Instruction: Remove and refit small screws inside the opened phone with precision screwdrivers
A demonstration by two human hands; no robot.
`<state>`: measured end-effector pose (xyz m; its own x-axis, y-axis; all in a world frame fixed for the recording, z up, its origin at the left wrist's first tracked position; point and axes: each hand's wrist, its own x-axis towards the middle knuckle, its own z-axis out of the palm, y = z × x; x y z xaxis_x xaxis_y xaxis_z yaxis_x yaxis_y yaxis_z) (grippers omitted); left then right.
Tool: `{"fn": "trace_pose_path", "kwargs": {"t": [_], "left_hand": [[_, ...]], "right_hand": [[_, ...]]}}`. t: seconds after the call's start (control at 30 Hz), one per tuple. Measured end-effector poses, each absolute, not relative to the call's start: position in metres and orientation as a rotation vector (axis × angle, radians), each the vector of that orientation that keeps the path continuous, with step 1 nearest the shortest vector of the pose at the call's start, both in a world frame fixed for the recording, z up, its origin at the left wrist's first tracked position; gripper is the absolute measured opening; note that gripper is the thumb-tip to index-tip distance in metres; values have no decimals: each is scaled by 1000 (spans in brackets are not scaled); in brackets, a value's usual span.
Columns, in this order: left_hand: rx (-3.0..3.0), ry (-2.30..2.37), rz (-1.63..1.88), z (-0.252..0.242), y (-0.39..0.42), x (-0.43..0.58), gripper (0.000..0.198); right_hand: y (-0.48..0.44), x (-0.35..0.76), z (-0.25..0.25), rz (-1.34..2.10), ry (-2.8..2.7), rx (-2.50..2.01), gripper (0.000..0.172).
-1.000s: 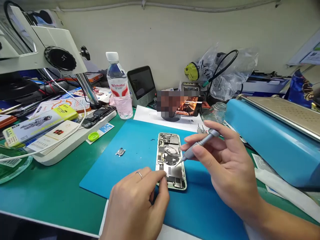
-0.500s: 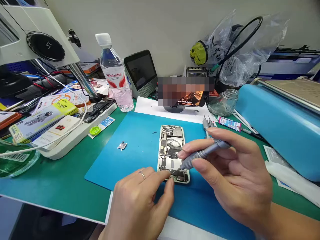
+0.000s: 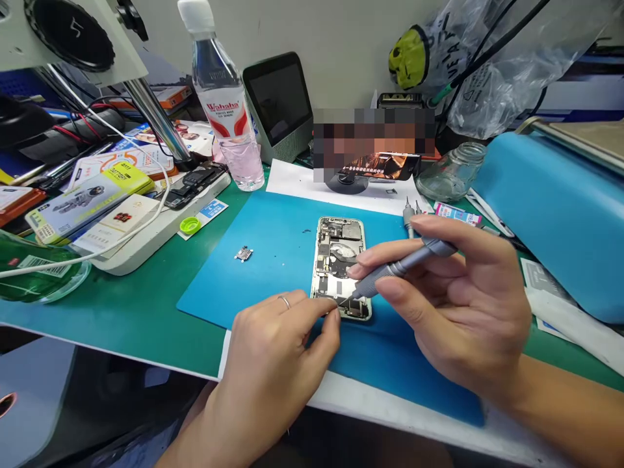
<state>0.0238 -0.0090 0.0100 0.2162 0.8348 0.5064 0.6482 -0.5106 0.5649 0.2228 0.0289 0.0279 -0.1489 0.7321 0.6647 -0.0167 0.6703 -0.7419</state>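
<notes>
An opened phone point(image 3: 338, 260) with its inner boards showing lies face down on a blue work mat point(image 3: 273, 247). My right hand point(image 3: 453, 305) is closed round a grey precision screwdriver point(image 3: 400, 268), its tip resting on the phone's lower part. My left hand point(image 3: 277, 364), with a ring on one finger, has its fingers curled and pinched against the phone's near left corner, steadying it. A small loose metal part point(image 3: 243, 254) lies on the mat to the left of the phone.
A water bottle point(image 3: 221, 104), a small dark screen point(image 3: 280, 104) and a microscope stand point(image 3: 73, 39) stand at the back left. A glass jar point(image 3: 453, 172), spare screwdrivers point(image 3: 409, 214) and a large blue machine point(image 3: 550, 208) are on the right. Boxes and cables crowd the left.
The view has moved closer and lower. The screwdriver tip has moved from the middle of the phone down to its lower end. My left hand stays at the phone's near corner.
</notes>
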Motion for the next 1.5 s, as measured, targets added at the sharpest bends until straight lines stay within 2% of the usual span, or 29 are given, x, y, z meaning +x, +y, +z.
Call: {"fn": "trace_pose_path", "kwargs": {"t": [0.4,0.9,1.17,1.5], "left_hand": [[2255,1386,1145,13,-8,23,14],[2246,1394,1122,14,-10,22,13],[2248,1381,1111,16,-9,22,15],[2233,1372,1078,17,-9,22,15]], "right_hand": [[30,222,26,708,-1603,-589,64],[30,222,28,647,-1633,-636,57],[31,219,29,682,-1578,-599,65],[28,220,26,703,-1556,-634,66]]}}
